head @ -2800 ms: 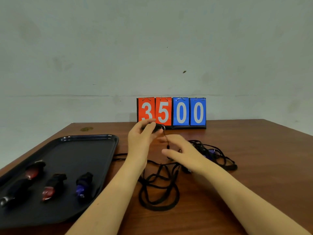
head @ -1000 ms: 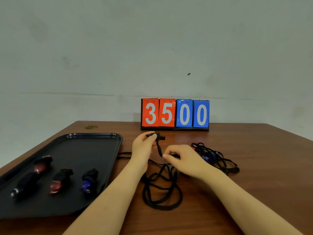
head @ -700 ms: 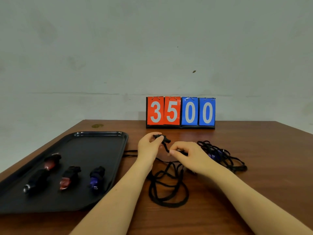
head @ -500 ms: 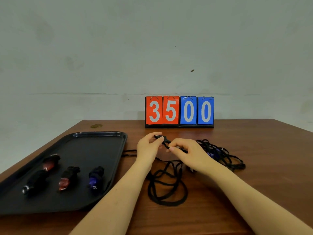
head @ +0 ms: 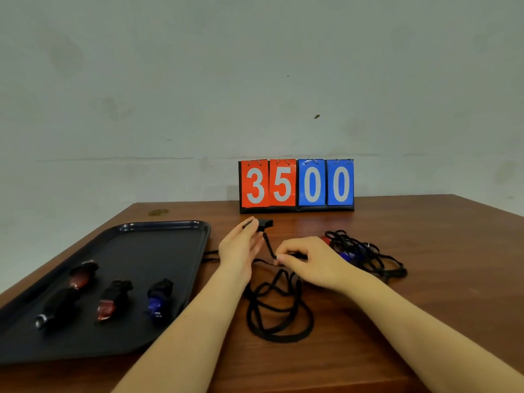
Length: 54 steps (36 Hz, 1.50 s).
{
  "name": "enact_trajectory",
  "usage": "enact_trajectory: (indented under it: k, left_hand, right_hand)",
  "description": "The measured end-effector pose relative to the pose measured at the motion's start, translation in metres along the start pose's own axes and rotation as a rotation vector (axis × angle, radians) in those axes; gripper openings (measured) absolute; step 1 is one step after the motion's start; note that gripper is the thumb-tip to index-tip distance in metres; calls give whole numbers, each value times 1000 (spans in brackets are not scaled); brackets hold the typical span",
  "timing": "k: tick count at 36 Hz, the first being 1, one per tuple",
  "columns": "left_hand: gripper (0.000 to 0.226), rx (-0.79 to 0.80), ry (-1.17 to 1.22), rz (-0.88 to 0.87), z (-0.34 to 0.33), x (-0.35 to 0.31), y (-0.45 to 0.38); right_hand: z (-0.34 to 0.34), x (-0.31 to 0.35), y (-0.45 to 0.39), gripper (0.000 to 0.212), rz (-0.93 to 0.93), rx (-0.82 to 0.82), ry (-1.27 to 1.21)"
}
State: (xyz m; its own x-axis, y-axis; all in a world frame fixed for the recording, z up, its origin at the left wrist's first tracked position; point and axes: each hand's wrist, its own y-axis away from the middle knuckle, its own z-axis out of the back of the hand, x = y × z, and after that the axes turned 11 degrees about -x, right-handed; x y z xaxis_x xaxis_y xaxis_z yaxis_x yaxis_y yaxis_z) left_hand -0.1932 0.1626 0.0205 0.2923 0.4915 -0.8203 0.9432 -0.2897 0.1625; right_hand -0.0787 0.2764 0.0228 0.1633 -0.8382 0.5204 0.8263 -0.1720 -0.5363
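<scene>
Wooden table (head: 425,307), black tray (head: 158,226), 3500 scoreboard (head: 297,184), looped black cord (head: 279,321), tangled cords (head: 368,253)

The whistle (head: 265,223) has been lowered by the left hand (head: 238,251) from in front of the scoreboard (head: 297,184). The cord (head: 269,246), earlier only touched by straight fingers, is now pinched by the right hand (head: 309,263), and a short length is drawn taut between both hands.

A cord (head: 268,245) strung from the black clip (head: 265,224) in our left hand (head: 241,248) to our right hand (head: 309,262) bars the gap between them, and its loops (head: 279,319) lie between our forearms. The tray (head: 170,226) hems the left, a cord tangle (head: 368,259) the right, the scoreboard (head: 296,184) the far edge. Beyond the tangle the surface (head: 453,293) is open, and so is the tray's far half.
</scene>
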Motion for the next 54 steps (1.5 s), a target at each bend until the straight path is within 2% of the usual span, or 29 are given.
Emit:
enact_trajectory:
  k: [3,5,9,11,17,20,25,29,33,39,45,50,54]
  left_hand:
    - [21,16,-437,-334,-1,4,-1]
    - [25,71,-676,-485,-3,6,-1]
    - [23,159,-685,-437,-7,6,3]
    - [21,218,-679,-427,-8,4,6]
    - [23,445,-714,-387,-7,-1,18]
    - [23,526,-606,-291,-9,-1,22]
    - [22,562,-391,-191,-12,-3,26]
    - [20,518,-191,-86,-13,-3,25]
    - [21,453,-76,-13,-12,-2,21]
    - [27,317,-161,-100,-9,2,10]
    - [21,252,-432,-306,-5,6,7]
    - [21,225,-514,-375,-3,6,5]
    - [23,251,-653,-485,-1,5,4]
  right_hand:
    - [-1,2,0,16,-5,-33,-66]
    - [1,2,-2,18,-39,-134,-114]
    - [11,-2,-8,20,-190,-425,-198]
    - [16,-6,-10,20,-274,-516,-245]
    - [16,-12,-11,18,-376,-568,-289]
    - [17,-12,-11,18,-369,-567,-277]
    - [15,-13,-10,19,-355,-524,-268]
    - [5,-18,-9,28,-268,-418,-201]
    - [-4,-22,-8,18,-175,-307,-48]
    - [-6,-20,-7,24,-108,-168,83]
    - [-5,-15,-4,26,-61,-79,130]
    - [-5,-13,-3,24,-14,-43,148]
    - [-5,-16,-3,23,6,-87,178]
